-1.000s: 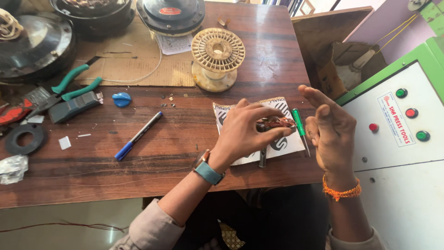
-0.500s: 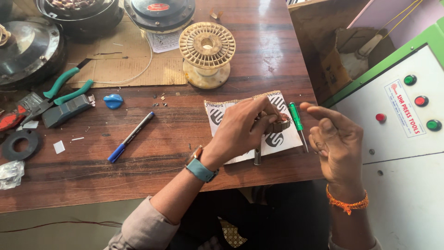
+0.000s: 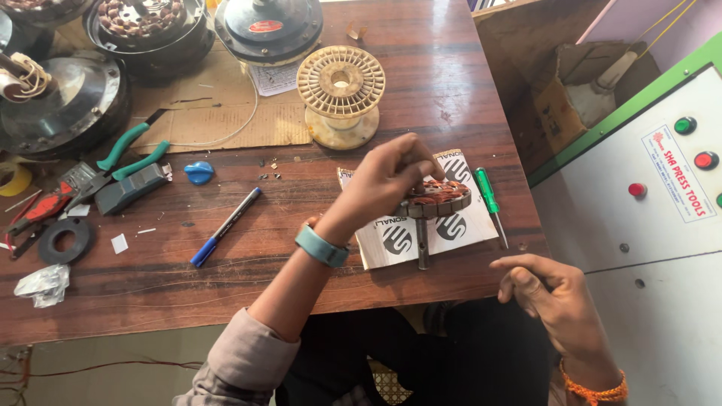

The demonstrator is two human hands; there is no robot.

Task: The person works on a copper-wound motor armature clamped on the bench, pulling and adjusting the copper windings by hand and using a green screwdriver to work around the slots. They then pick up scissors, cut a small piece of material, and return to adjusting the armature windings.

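Lifting a wound stator (image 3: 436,199) off the printed sheet (image 3: 459,225) with 1 hand.
Nearest, the right hand (image 3: 553,293) has let go and hangs loosely curled at the table edge (image 3: 226,301); beyond it, the left hand (image 3: 387,180) now pinches the stator alone, beside a green screwdriver (image 3: 489,195).

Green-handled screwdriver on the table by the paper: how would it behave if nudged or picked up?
The screwdriver has a round handle and a thin shaft and lies flat on the wooden table, so a sideways push would probably roll it. It looks rigid and likely light. It lies near the table's right edge, so a roll that way might drop it. The left hand grips the wound stator beside it.
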